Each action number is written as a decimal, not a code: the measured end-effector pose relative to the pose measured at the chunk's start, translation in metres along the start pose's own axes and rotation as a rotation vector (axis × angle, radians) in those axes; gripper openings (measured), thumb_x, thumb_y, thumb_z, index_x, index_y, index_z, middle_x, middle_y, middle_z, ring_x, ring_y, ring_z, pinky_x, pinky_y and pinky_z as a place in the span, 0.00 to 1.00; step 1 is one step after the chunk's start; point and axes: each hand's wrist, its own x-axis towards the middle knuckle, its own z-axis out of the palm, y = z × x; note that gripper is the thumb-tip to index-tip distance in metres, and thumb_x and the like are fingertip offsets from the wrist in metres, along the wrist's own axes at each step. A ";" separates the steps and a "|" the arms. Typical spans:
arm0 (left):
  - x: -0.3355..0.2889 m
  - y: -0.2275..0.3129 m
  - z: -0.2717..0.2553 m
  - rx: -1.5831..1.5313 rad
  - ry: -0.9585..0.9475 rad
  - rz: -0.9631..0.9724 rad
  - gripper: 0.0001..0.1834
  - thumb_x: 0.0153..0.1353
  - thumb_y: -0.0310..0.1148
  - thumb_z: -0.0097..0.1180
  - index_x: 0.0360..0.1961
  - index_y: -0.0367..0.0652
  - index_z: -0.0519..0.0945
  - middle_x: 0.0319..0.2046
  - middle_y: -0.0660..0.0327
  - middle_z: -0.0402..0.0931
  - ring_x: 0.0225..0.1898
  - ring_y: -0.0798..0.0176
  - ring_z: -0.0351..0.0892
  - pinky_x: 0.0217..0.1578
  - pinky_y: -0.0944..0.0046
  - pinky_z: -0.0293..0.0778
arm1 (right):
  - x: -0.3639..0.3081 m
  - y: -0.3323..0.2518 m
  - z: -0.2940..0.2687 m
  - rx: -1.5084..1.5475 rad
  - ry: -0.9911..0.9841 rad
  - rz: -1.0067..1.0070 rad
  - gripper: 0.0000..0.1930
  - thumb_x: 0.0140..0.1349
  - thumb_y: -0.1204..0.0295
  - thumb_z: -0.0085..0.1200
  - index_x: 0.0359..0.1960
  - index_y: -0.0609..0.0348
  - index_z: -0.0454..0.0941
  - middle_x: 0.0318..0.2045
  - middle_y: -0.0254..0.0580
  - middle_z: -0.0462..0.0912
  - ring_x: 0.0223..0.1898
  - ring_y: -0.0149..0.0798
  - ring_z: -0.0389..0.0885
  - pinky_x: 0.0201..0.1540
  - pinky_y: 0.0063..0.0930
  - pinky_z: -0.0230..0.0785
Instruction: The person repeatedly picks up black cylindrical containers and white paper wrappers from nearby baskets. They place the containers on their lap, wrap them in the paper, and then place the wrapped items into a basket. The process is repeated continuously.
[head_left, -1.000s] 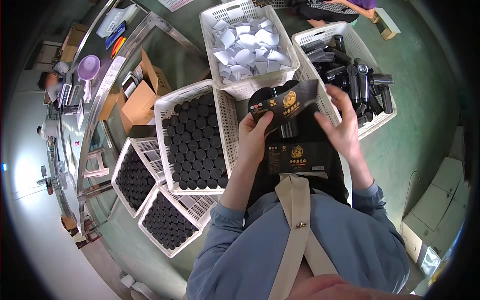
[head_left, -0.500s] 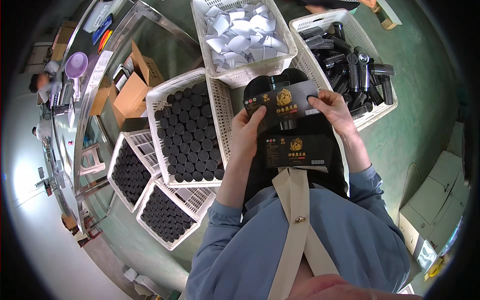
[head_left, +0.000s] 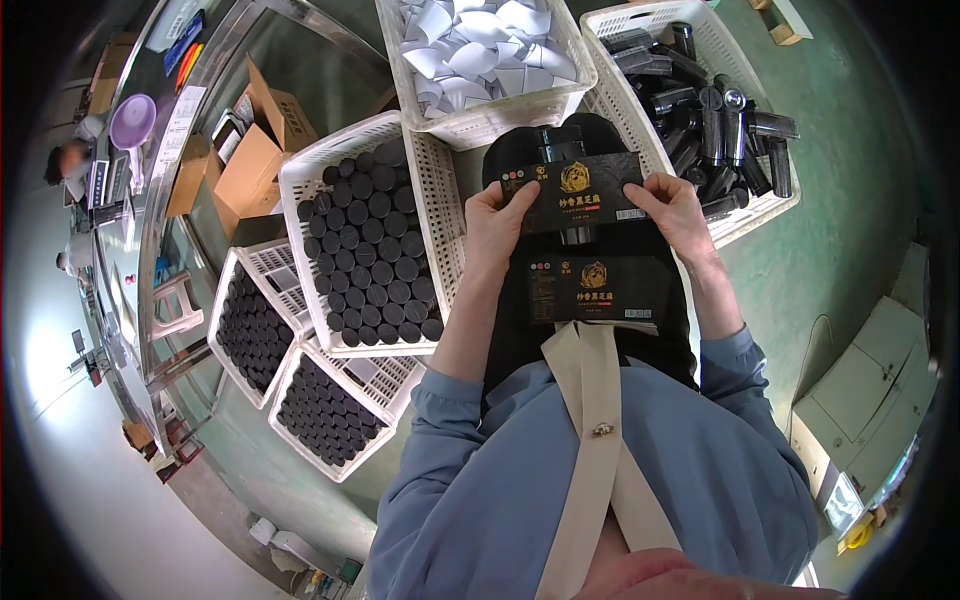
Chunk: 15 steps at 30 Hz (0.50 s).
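Observation:
A black label with gold print [head_left: 582, 208] is stretched flat between my two hands above my lap. My left hand [head_left: 494, 228] pinches its left end between thumb and fingers. On its right end, my right hand [head_left: 682, 214] has a similar closed grip. Behind the label lies a shiny dark jar [head_left: 560, 146], mostly hidden, with parts showing above and below; whether the label touches it I cannot tell. Closer to my body, a stack of the same black labels [head_left: 592, 292] rests on my lap.
Curled white pieces of paper fill a white crate [head_left: 487, 128] ahead. To its right, another crate [head_left: 765, 215] holds loose black jars. Crates [head_left: 428, 175] of upright black-topped jars stand at left, near an open cardboard box [head_left: 250, 180]. Two people are far left.
The label has turned from tilted to nearly level and now faces up more squarely. My hands have shifted slightly with it, still gripping both ends.

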 end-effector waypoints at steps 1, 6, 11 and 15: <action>0.001 0.000 0.000 0.007 0.002 0.001 0.08 0.61 0.30 0.66 0.39 0.36 0.86 0.33 0.61 0.86 0.31 0.74 0.81 0.34 0.73 0.76 | 0.000 0.001 0.000 0.003 -0.001 0.001 0.14 0.60 0.64 0.67 0.27 0.64 0.82 0.20 0.25 0.75 0.24 0.20 0.66 0.27 0.20 0.57; 0.003 -0.003 0.002 0.024 0.005 0.031 0.08 0.61 0.29 0.66 0.39 0.36 0.86 0.33 0.62 0.86 0.31 0.75 0.81 0.34 0.73 0.76 | 0.002 0.003 0.000 0.026 0.011 0.004 0.14 0.60 0.63 0.67 0.28 0.64 0.82 0.20 0.26 0.76 0.24 0.19 0.67 0.27 0.20 0.57; 0.004 -0.007 0.004 0.023 0.017 0.039 0.08 0.61 0.29 0.66 0.39 0.37 0.86 0.33 0.63 0.86 0.31 0.76 0.80 0.34 0.74 0.74 | 0.004 0.007 0.000 0.053 0.008 0.039 0.14 0.60 0.63 0.67 0.28 0.64 0.83 0.20 0.26 0.77 0.23 0.19 0.67 0.26 0.20 0.57; 0.005 -0.013 0.007 0.086 0.049 0.088 0.07 0.62 0.30 0.66 0.38 0.37 0.86 0.32 0.64 0.85 0.29 0.77 0.78 0.32 0.74 0.72 | 0.008 0.014 0.001 0.065 0.029 0.041 0.15 0.59 0.63 0.68 0.29 0.64 0.83 0.20 0.27 0.77 0.23 0.20 0.68 0.26 0.19 0.58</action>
